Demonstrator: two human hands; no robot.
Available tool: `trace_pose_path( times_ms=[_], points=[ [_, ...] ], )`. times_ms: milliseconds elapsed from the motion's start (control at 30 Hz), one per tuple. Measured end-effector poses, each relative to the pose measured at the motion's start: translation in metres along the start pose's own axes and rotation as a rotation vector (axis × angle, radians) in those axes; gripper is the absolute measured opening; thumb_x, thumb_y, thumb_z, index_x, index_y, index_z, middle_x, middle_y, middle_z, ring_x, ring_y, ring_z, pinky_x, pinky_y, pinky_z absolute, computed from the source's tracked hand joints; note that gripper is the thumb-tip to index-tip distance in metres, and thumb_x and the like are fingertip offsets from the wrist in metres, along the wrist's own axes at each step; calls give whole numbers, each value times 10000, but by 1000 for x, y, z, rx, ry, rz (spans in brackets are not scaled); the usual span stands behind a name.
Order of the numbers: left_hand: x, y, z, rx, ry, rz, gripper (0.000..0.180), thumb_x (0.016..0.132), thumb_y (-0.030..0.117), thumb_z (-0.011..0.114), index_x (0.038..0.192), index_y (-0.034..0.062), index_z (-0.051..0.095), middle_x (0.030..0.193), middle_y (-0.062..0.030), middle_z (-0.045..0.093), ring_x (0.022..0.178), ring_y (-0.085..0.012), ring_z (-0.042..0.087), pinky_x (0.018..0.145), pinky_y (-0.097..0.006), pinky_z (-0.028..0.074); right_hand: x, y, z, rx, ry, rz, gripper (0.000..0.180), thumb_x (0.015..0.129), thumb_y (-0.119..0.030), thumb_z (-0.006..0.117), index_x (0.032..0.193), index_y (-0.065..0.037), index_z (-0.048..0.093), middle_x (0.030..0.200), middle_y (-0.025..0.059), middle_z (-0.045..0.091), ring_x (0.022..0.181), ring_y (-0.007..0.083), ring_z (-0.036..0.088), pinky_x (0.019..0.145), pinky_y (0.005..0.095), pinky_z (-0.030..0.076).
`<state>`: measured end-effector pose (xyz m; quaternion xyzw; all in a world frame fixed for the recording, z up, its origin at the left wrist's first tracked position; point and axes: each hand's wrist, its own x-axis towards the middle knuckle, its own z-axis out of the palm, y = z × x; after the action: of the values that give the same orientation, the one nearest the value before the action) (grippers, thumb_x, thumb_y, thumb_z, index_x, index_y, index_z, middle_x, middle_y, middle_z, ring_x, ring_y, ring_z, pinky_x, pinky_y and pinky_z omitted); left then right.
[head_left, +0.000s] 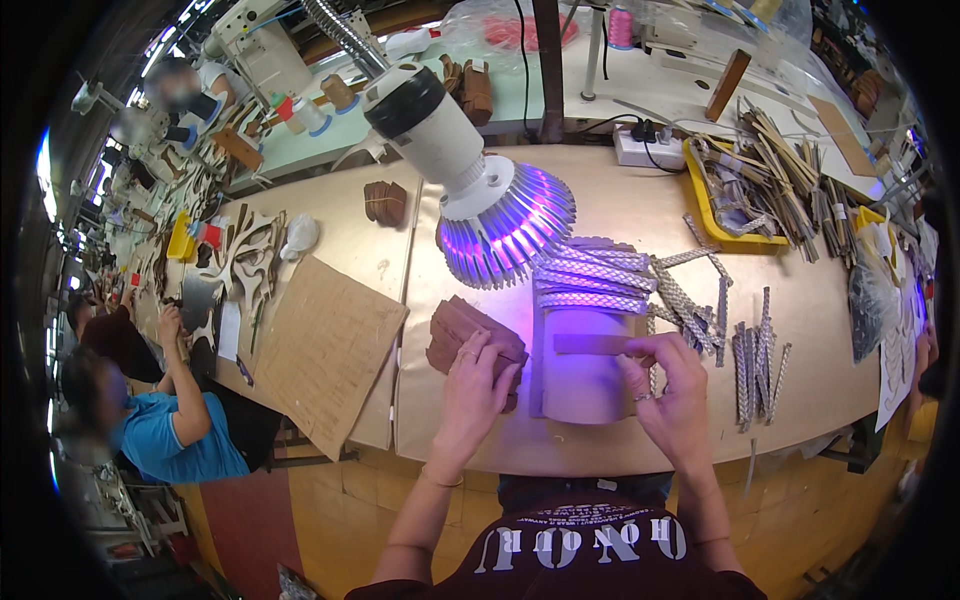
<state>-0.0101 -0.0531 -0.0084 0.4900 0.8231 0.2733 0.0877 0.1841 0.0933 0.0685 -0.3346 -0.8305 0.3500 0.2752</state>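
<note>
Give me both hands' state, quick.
Left hand: closed on the brown stack.
Right hand: pinching a brown strip on the board.

A purple-lit lamp (490,205) hangs at centre; a yellow tray (712,215) sits upper right, a cardboard sheet (325,350) left on the tabletop (800,330).

Both bare forearms rise from the lower edge and lean slightly toward each other. The left hand (478,375) lies palm down, knuckles up, fingers curled forward and pressed flat. The right hand (668,385) sits just beside it at the same height, its fingers bent leftward and pinched together, a ring on one finger.
</note>
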Motion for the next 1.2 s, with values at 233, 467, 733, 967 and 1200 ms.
trace_pose_path(
  times_ms=[233,467,733,967,1200],
  points=[
    [9,1,7,108,20,-17,228,860,143,669,1053,22,678,1189,-171,620,1094,-338,592,920,-400,490,0,-14,8,-61,-64,-128,159,857,-186,709,969,-85,660,854,24,642,772,193,618,725,339,402],
    [12,-11,1,-176,103,-124,186,872,158,671,1003,34,719,1034,-140,685,952,-304,654,857,-389,521,-1,-17,7,-55,-104,-145,162,846,-157,715,974,-77,657,807,27,636,743,197,615,730,340,393],
    [17,-27,-4,-554,275,-264,184,947,120,590,984,-32,688,934,-125,708,840,-203,670,793,-321,520,3,-22,20,-261,-191,-400,162,850,-208,704,958,-98,656,874,59,618,854,234,579,735,372,423],
    [14,-20,-39,-667,977,-242,166,970,126,547,931,19,668,984,-87,671,948,-181,610,846,-322,509,4,-37,27,22,-246,-263,274,854,-241,723,1038,-52,648,915,98,644,829,269,624,733,374,501],
    [-27,58,-18,108,603,390,185,829,159,675,995,78,669,1227,-128,621,1107,-321,585,962,-443,407,-4,-41,26,533,-414,46,277,905,-141,690,1132,14,661,961,106,700,831,159,680,728,290,548]
  ],
)
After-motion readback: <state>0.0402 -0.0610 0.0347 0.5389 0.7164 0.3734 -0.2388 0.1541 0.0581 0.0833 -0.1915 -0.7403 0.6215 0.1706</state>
